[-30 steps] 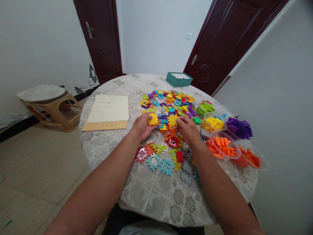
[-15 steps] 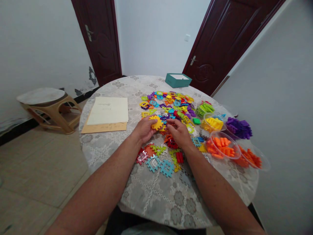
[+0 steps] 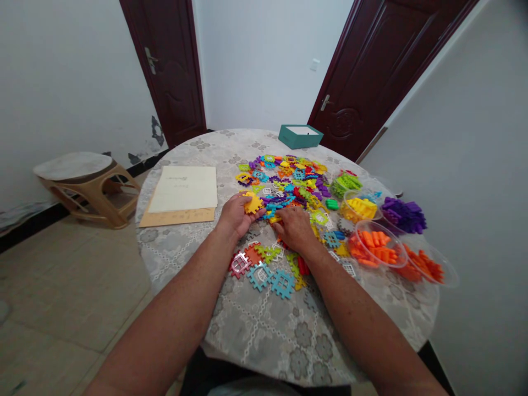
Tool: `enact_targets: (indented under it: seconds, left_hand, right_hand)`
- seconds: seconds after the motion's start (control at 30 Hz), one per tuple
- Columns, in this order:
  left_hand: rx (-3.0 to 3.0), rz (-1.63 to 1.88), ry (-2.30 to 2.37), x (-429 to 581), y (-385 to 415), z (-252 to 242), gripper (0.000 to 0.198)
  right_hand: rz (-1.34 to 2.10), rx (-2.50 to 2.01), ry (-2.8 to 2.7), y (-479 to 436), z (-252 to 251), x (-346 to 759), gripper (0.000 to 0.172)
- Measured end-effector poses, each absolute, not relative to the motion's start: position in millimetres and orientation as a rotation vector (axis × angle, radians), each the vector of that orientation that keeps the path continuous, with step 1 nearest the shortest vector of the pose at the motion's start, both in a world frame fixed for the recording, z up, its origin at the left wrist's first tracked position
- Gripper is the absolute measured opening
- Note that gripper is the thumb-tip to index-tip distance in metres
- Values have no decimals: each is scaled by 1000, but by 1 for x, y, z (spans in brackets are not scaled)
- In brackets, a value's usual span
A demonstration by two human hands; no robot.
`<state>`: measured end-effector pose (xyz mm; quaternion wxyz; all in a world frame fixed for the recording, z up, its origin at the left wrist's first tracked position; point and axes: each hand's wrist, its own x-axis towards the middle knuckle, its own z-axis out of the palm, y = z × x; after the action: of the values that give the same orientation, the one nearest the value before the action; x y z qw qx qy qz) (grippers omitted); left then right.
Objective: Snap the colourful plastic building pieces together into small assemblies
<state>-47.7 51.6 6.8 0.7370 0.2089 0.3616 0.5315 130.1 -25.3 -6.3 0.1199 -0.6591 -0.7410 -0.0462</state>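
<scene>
A yellow building piece with toothed edges [image 3: 252, 203] is pinched in my left hand [image 3: 235, 213], thumb on top and palm turned up. My right hand [image 3: 295, 228] lies palm down on the heap of mixed plastic pieces [image 3: 303, 176], its fingers bent into it and their tips hidden. Beside its thumb shows some yellow plastic. Nearer to me, several joined pieces lie flat: a red window square [image 3: 240, 264], an orange one, a lime one and a blue window piece [image 3: 259, 275]. Touching these is a blue toothed square [image 3: 282, 284].
Clear tubs of orange pieces [image 3: 377, 247], yellow pieces [image 3: 358, 209], purple pieces [image 3: 403, 215] and green pieces [image 3: 346, 183] stand at the right. Paper sheets [image 3: 183, 188] lie at the left, a teal box [image 3: 300, 143] at the back. A stool [image 3: 82, 181] stands on the floor.
My left hand has moved left with the yellow piece, away from my right hand. My right hand has lowered onto the heap, its fingers now bent down into it.
</scene>
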Motion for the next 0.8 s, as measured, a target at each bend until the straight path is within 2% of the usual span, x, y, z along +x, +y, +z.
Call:
enact_targets:
  seconds: [0.4, 0.6, 0.8]
  left_hand:
    - [430, 1293, 784, -51, 54, 11, 40]
    - [350, 1409, 773, -56, 60, 16, 40]
    - [333, 1370, 747, -54, 58, 16, 38]
  right_hand:
    - [-218, -1861, -2250, -28, -11, 131, 17]
    - [-158, -1773, -2277, -33, -8, 133, 27]
    - [-88, -1721, -2165, -33, 0, 134, 15]
